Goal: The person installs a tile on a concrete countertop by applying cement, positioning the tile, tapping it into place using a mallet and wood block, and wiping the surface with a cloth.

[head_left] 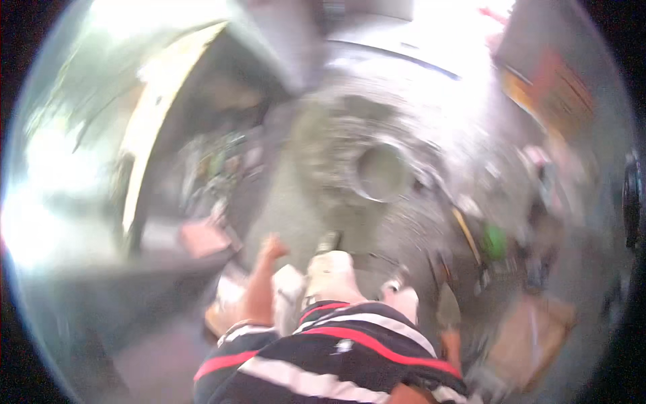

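The whole picture is smeared by motion. My left hand [272, 248] hangs in front of my left side, apart from anything, and its fingers are too blurred to read. Low at my right side, my right hand [451, 345] is closed on a trowel [448, 308] whose grey, pointed blade sticks out forward. On the floor ahead stands a round grey bucket [383, 173], seen from above. Wet-looking grey material [336, 145] spreads around it.
To the right lie a long yellow handle [468, 232], a round green thing [494, 241] and a brown cardboard box [531, 340]. A pinkish block [205, 237] lies at the left, near a blurred heap of small things [215, 165]. A pale upright panel [158, 101] stands farther left.
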`<state>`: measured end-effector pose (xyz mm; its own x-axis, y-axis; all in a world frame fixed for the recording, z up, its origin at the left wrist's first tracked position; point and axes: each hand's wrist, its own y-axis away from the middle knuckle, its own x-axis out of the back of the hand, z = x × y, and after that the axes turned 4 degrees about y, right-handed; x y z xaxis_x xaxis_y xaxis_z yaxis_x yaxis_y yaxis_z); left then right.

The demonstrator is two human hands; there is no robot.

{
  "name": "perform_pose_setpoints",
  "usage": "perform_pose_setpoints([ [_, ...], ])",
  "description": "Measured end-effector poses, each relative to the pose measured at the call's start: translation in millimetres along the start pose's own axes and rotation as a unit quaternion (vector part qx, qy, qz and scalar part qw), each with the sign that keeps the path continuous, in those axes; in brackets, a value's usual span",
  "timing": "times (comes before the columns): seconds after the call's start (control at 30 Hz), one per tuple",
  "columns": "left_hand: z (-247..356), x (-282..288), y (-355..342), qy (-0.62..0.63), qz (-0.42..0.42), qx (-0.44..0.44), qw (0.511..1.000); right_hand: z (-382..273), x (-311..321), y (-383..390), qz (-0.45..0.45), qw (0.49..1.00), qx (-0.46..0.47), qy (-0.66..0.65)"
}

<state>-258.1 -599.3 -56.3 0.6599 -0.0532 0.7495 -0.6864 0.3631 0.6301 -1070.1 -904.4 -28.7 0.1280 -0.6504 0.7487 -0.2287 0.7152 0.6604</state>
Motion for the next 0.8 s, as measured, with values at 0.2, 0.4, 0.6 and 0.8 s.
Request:
perform_pose_setpoints([
  [0.2, 54, -92, 173, 0.095, -0.081, 0.055, 0.991, 64, 56, -142, -0.112, 0.969, 0.204, 0.086],
  [0.4, 51, -148, 191, 0.094, -0.192, 0.038, 0.976, 56, 122, -128, -0.170, 0.944, 0.198, 0.200],
  [0.6, 77, -192, 125, 0.039, -0.099, -0.011, 0.994, 9, 172, -61, -0.067, 0.997, 0.020, -0.028],
  [0.8, 110, -213, 130, 0.328, -0.062, 0.116, 0.935, 20, 216, -59, -0.055, 0.995, 0.038, 0.072],
])
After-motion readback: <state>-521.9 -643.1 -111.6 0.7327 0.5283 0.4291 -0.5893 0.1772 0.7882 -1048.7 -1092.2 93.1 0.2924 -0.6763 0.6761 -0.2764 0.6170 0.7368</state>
